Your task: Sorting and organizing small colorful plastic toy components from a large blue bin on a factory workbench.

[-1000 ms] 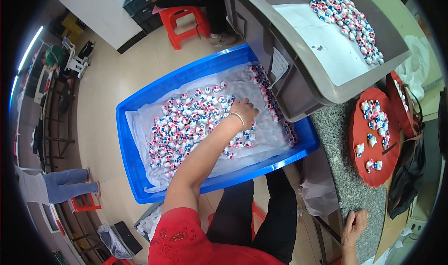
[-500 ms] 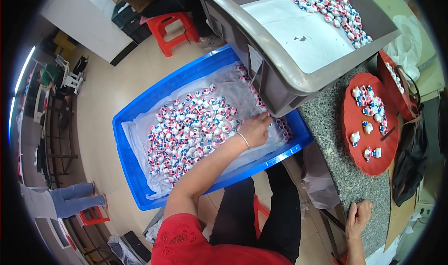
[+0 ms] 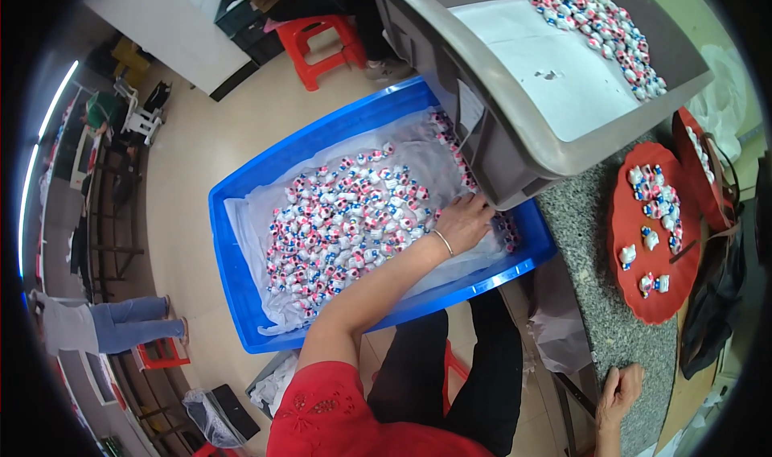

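grey bin overhanging blue crate, crate's left side open above

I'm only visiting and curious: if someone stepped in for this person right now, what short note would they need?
Left hand: down in the blue crate, resting among the small figurines near its right end; grip unclear.
Right hand: resting on the granite counter edge, holding nothing.
Figurines: most in the crate, a pile in the grey bin, some on the red tray.
Done: some already on the tray.
Left: the crate remains quite full.
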The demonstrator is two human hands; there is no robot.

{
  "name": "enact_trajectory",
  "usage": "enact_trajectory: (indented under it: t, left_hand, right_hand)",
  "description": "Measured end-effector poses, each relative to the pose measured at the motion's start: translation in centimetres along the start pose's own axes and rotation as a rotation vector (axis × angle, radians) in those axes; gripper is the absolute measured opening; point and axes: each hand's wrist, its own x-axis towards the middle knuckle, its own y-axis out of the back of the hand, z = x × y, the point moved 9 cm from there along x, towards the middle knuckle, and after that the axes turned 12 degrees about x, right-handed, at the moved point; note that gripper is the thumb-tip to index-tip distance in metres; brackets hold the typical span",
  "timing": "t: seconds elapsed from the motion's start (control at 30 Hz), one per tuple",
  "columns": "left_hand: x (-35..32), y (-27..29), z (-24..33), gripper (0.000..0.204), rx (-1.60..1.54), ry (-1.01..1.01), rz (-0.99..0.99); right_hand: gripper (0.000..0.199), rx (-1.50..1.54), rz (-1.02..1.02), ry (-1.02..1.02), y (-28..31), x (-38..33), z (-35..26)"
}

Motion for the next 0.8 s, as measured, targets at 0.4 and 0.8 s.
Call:
enact_trajectory:
  t: [0.4, 0.8]
  left_hand:
    - [-2.2, -0.1, -9.9, 0.021, 0.356, 0.062, -0.301]
    - [-0.2, -0.5, 1.5, 0.021, -0.028, -0.037, -0.120]
  right_hand:
    - [0.026, -0.021, 0.005, 0.020, 0.1, -0.3, -0.4]
    - [0.026, 0.008, 0.028, 0.043, -0.6, 0.8, 0.3]
